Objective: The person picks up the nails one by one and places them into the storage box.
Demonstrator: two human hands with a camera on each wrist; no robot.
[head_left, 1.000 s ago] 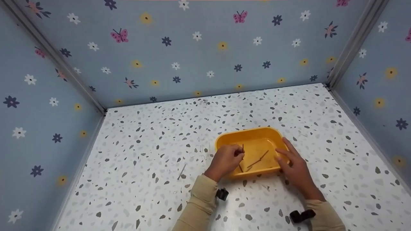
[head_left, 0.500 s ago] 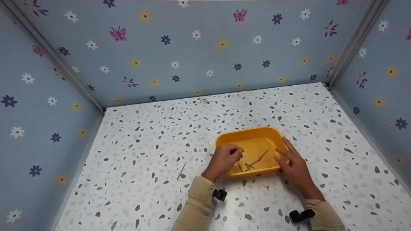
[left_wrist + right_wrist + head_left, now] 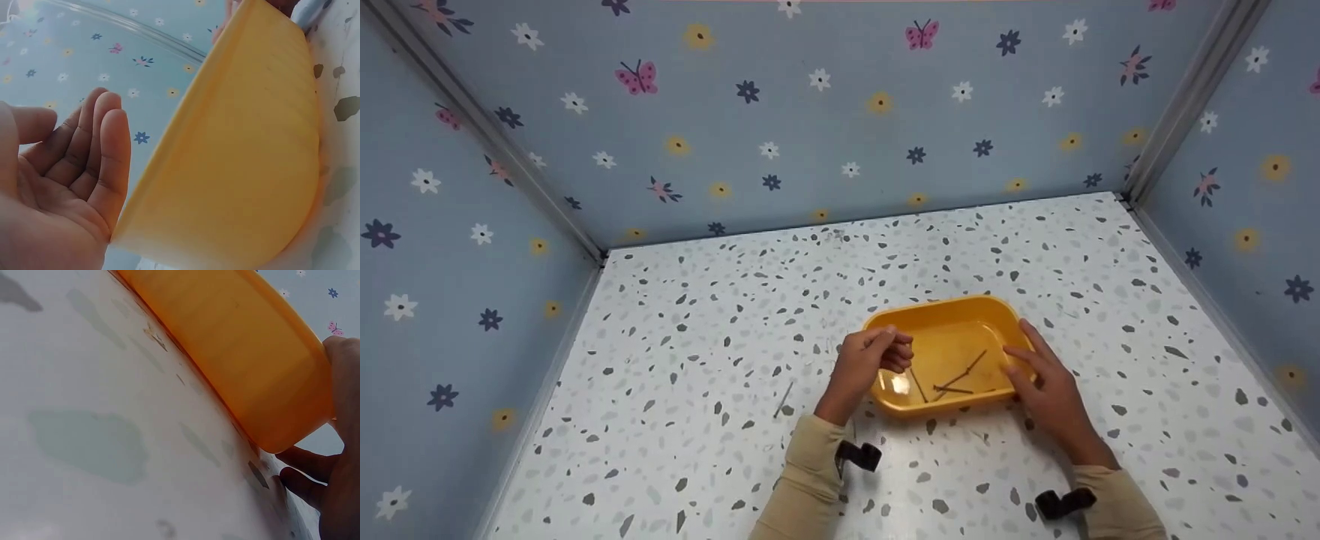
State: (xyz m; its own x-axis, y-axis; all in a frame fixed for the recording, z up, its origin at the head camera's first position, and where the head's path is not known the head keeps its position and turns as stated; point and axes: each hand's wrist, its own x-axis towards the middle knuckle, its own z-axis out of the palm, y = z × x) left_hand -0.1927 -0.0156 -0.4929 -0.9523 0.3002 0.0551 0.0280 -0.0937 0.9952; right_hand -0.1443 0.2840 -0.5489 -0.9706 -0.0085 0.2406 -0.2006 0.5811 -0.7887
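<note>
A yellow plastic tray [image 3: 952, 330] stands on the speckled tabletop, and several thin, dark nails [image 3: 956, 389] lie loose in its left and front part. Over the tray's left rim hovers my left hand [image 3: 866, 364]. In the left wrist view, the left hand [image 3: 73, 169] has relaxed, loosely bent fingers with nothing between them. My right hand [image 3: 1054, 394] holds the tray's right end, the wall between thumb and fingers. The right wrist view shows the right hand [image 3: 343, 455] at the tray's corner, some fingers low along the outer wall.
One loose greyish nail [image 3: 784, 400] lies on the tabletop [image 3: 697, 450] left of the tray. Flower-patterned panels [image 3: 810, 112] enclose the table at the back and both sides. A black strap mount sits on each wrist.
My left hand let a nail drop into the tray's front part, then moved left and up to the rim, its fingers loosening. The right hand and tray have stayed in place.
</note>
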